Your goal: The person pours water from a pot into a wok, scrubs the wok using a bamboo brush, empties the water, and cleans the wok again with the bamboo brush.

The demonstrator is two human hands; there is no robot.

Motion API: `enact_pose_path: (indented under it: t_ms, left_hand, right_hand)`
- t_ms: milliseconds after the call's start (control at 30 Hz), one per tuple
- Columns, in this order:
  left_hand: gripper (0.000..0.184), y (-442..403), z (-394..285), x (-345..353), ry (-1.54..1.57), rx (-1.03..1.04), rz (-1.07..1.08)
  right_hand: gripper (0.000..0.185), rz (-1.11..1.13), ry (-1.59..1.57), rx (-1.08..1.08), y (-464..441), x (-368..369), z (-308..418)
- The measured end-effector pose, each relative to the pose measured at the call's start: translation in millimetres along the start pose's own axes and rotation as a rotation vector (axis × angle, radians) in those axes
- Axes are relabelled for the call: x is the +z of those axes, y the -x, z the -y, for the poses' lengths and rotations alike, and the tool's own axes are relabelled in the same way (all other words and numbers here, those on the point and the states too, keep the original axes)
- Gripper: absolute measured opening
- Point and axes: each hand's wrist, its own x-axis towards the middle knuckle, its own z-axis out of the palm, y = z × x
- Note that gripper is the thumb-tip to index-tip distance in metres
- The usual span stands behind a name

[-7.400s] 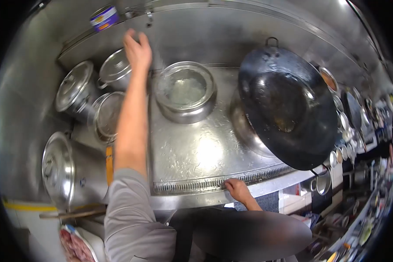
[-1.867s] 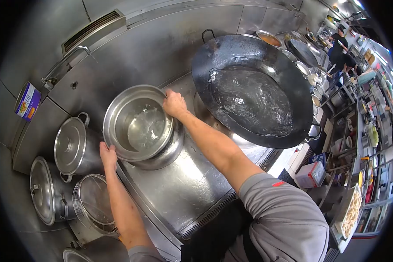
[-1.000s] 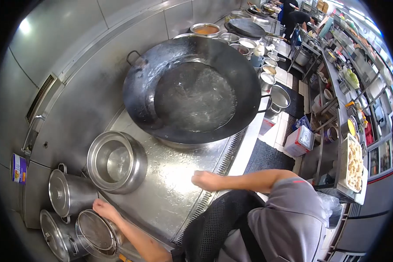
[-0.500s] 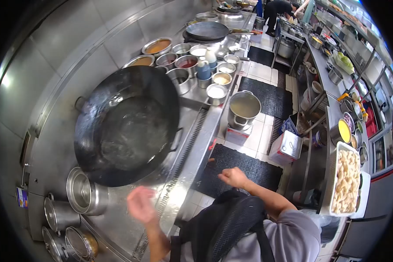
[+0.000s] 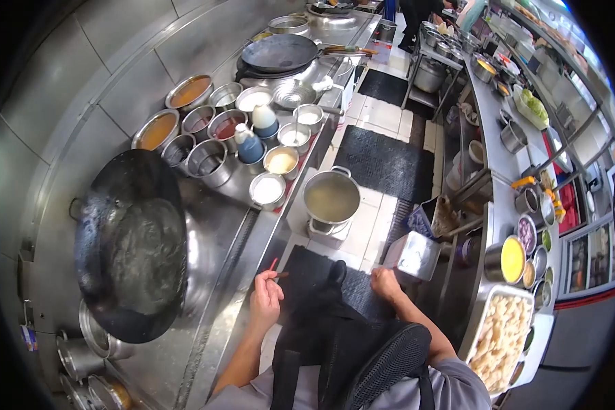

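My left hand [image 5: 265, 301] is over the front edge of the steel stove top [image 5: 164, 372], its fingers curled and no object visible in them. A small red and brown piece [image 5: 278, 274] shows at the edge just beyond its fingertips. To the right, above the floor, my right hand [image 5: 387, 283] is closed, with nothing visible in it. At the left a large black wok [image 5: 140, 266] with clear liquid sits tilted. A steel pot [image 5: 96, 335] is partly hidden behind the wok.
Sauce pots [image 5: 227, 126] and squeeze bottles [image 5: 250, 146] line the stove beyond the wok. A two-handled pot [image 5: 331, 198] stands by the stove edge, a metal tin [image 5: 412, 255] on the floor side. Along the right counter are a tray of pale pieces [image 5: 502, 338] and a yellow-filled container [image 5: 512, 260].
Both hands have let go of the steel pot they gripped earlier. The view has swung right toward the aisle, and the wok and pot now appear farther left. A purple can was released earlier.
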Motion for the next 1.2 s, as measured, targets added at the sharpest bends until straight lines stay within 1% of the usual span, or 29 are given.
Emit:
enact_pose_path:
  t_ms: [67,100,133,200,233,267,333,400,433,467,500,533,567,667,733,767,833,900,933,1000,1067,1133,1167,1200]
  left_hand:
    - [0.026,-38.5,13.4,30.6,-0.017,0.022,0.010]
    - [0.027,-58.2,23.7,48.4,-0.016,0.046,-0.014]
    - [0.027,-85.6,28.2,63.9,-0.015,0.083,-0.041]
    - [0.027,-143.4,19.1,97.5,0.066,-0.008,-0.016]
    - [0.026,-165.9,9.7,114.1,0.104,-0.072,0.008]
    - [0.025,-191.7,-1.1,132.0,0.162,-0.049,0.030]
    - [0.023,-254.6,-35.6,160.7,0.259,-0.004,0.069]
    - [0.024,-317.9,-46.1,192.4,0.521,0.080,0.067]
    - [0.024,-349.4,-55.5,203.5,0.628,0.019,0.061]
    - [0.024,-381.8,-65.0,214.3,0.739,-0.042,0.052]
    - [0.025,-414.5,-74.2,224.2,0.808,-0.126,0.022]
    - [0.025,-446.9,-74.8,236.2,0.896,-0.160,-0.004]
    - [0.026,-477.1,-75.1,248.7,0.956,-0.185,-0.038]
    - [0.029,-548.1,-59.2,287.5,1.062,-0.274,-0.153]
    - [0.029,-594.1,-43.9,311.9,1.073,-0.333,-0.216]
    - [0.029,-614.5,-36.8,324.4,1.093,-0.374,-0.263]
    - [0.028,-651.4,-28.7,345.2,1.110,-0.391,-0.328]
    - [0.028,-687.8,-24.0,360.1,1.115,-0.407,-0.400]
    - [0.027,-701.9,-21.2,366.2,1.103,-0.433,-0.439]
    - [0.027,-731.8,-12.5,375.6,1.089,-0.467,-0.529]
    - [0.031,-757.5,5.1,380.4,1.041,-0.517,-0.609]
    - [0.032,-786.7,16.0,380.2,0.967,-0.588,-0.690]
    - [0.041,-801.0,26.8,379.9,0.920,-0.593,-0.692]
    - [0.045,-816.2,37.2,379.6,0.905,-0.634,-0.723]
  right_hand:
    - [0.024,0.127,-0.139,-0.167,-26.4,-27.5,-35.8]
    - [0.044,0.072,-0.042,-0.250,-45.1,-29.8,-64.5]
    - [0.056,0.257,0.050,-0.154,-66.7,-49.5,-85.7]
    - [0.054,0.257,0.068,0.047,-94.7,-85.8,-134.6]
    - [0.054,0.196,0.094,0.097,-101.2,-115.5,-147.2]
    - [0.052,0.119,0.083,0.160,-108.0,-144.0,-158.6]
    - [0.048,-0.122,-0.008,0.193,-124.3,-172.8,-206.5]
    - [0.039,-0.264,-0.074,0.292,-131.9,-200.2,-226.3]
    - [0.042,-0.196,-0.061,0.396,-141.9,-208.5,-246.4]
    - [0.041,-0.145,-0.090,0.438,-153.0,-204.5,-278.6]
    - [0.036,-0.096,-0.127,0.394,-160.5,-197.4,-312.5]
    - [0.029,-0.030,-0.018,0.293,-163.2,-206.6,-317.5]
    - [0.028,0.069,0.031,0.249,-169.4,-215.2,-324.2]
    - [0.027,0.391,0.045,0.303,-202.7,-237.7,-354.1]
    - [0.027,0.501,0.066,0.312,-240.7,-264.8,-374.8]
    - [0.027,0.534,0.090,0.299,-263.3,-280.6,-387.8]
    - [0.027,0.565,0.150,0.258,-320.5,-318.5,-408.7]
    - [0.029,0.537,0.195,0.274,-393.9,-353.1,-438.9]
    - [0.029,0.514,0.199,0.325,-434.8,-375.9,-438.8]
    - [0.027,0.401,0.087,0.508,-522.1,-409.0,-454.6]
    - [0.025,0.115,0.111,0.149,-606.2,-438.9,-444.7]
    - [0.027,0.078,0.200,0.009,-698.8,-469.0,-409.8]
    - [0.028,0.076,0.184,-0.043,-743.1,-482.7,-382.7]
    - [0.030,0.075,0.165,-0.089,-778.1,-491.3,-358.0]
